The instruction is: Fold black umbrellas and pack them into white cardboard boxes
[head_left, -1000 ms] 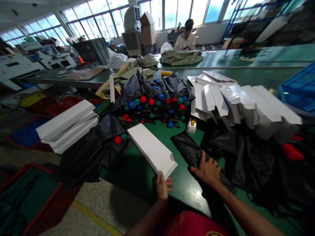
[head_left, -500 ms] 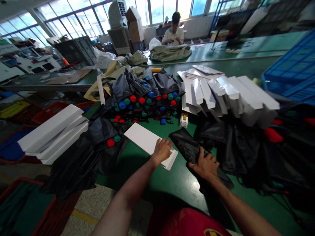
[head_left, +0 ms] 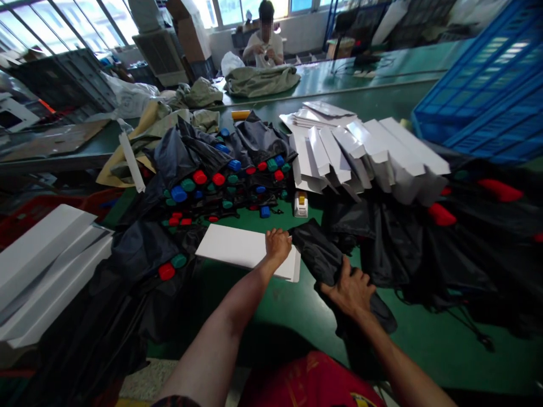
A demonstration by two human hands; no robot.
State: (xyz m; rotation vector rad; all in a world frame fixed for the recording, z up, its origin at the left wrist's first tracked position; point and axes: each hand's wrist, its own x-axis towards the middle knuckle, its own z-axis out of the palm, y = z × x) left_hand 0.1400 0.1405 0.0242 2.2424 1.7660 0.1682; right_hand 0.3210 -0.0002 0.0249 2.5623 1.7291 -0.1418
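Observation:
A flat white cardboard box [head_left: 233,244] lies on the green table in front of me, its flap end to the right. My left hand [head_left: 278,245] rests on that end with fingers curled in at the far edge, close to the tip of a black drawstring-type bag [head_left: 314,249]. What the left fingertips touch is partly hidden. To the right, my right hand [head_left: 352,287] grips the bag from above, thumb to the left and fingers bent over it. The bag lies slanted on the table and looks filled with something long.
Black bags with red, blue and green caps [head_left: 199,164] are piled behind. White boxes [head_left: 365,152] lean at the back right, more boxes [head_left: 51,265] at the left. A tape roll in a white holder [head_left: 301,204] stands between. A blue crate [head_left: 479,102] is far right; a person [head_left: 265,42] sits opposite.
The white box has turned so it lies more crosswise, and my left hand has moved to its far edge with fingers curling. My right hand stays on the black bag. The view has shifted right.

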